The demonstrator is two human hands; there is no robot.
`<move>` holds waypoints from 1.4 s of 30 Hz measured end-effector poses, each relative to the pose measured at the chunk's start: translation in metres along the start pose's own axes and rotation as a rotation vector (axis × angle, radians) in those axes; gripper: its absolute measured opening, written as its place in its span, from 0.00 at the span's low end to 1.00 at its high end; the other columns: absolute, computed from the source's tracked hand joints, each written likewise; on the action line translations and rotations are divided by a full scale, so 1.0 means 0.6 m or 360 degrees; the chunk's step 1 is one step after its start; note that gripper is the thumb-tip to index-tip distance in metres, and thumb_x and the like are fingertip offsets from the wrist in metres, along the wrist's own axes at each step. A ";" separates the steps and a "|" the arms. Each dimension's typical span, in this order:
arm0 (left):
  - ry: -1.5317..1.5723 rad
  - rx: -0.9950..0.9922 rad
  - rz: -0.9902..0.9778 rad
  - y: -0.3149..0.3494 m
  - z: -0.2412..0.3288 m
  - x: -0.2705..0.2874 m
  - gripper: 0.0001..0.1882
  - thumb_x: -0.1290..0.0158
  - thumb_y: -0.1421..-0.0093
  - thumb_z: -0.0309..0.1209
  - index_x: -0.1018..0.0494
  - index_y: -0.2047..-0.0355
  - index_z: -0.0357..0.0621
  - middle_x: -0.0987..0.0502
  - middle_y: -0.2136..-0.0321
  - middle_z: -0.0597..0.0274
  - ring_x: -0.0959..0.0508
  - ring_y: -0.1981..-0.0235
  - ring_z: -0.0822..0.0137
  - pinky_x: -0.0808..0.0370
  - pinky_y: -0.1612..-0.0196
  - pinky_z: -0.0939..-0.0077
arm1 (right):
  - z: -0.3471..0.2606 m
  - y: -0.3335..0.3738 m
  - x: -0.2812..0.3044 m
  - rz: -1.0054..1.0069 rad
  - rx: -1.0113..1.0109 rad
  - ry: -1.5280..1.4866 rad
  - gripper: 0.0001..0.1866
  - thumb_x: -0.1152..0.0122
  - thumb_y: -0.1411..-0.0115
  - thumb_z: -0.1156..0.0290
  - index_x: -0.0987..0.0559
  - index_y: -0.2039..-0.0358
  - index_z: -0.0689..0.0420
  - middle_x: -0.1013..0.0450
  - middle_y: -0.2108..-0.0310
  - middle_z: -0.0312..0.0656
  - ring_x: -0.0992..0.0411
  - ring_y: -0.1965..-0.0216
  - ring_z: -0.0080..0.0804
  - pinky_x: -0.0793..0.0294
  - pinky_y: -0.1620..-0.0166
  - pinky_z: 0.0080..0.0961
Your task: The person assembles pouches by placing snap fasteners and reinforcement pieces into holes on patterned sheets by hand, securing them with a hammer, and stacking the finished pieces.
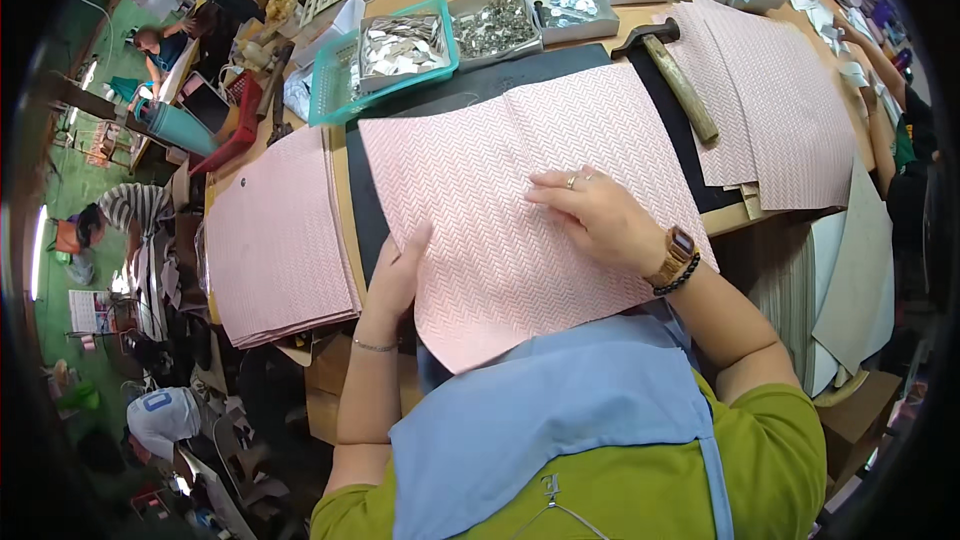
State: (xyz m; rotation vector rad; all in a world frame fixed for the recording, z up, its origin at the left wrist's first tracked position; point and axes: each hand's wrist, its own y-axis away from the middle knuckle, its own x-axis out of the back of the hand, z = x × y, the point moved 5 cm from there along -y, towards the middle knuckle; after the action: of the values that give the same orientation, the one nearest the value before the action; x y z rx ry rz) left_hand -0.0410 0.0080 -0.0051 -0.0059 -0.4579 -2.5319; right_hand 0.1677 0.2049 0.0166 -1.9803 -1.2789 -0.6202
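A large pink sheet [540, 270] with a woven zigzag pattern lies before me, its near edge overhanging the table toward my lap. My left hand [397, 270] grips its left edge, thumb on top and the other fingers hidden underneath. Across the right half of the sheet rests my right hand [600, 215], fingers stretched leftward over the surface and holding nothing. Left of the sheet is a stack of similar pink pieces [280, 240]; the top one has a small dark stud near its corner. More pink pieces [780, 110] are piled at the right.
A hammer [685, 90] with a wooden handle lies on the dark mat [490, 85], beyond the sheet's right corner. Along the back stand a teal basket [330, 85] with a box of pale pieces and boxes of metal parts [493, 25]. Other people work at both sides.
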 end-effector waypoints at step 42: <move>-0.2431 -0.1209 0.0130 -0.496 0.217 -0.177 0.09 0.36 0.40 0.43 0.12 0.61 0.60 0.14 0.60 0.63 0.15 0.55 0.58 0.30 0.41 0.46 | 0.115 -0.121 -0.016 0.0283 -0.0164 -0.0095 0.09 0.31 0.37 0.64 0.13 0.59 0.51 0.18 0.48 0.39 0.25 0.40 0.42 0.43 0.28 0.60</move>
State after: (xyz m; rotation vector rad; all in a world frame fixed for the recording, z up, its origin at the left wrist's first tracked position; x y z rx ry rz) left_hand -0.1213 0.3394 0.0112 -2.1798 0.0456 -1.9670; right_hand 0.0990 0.2718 -0.0137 -2.1836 -1.1095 -0.5531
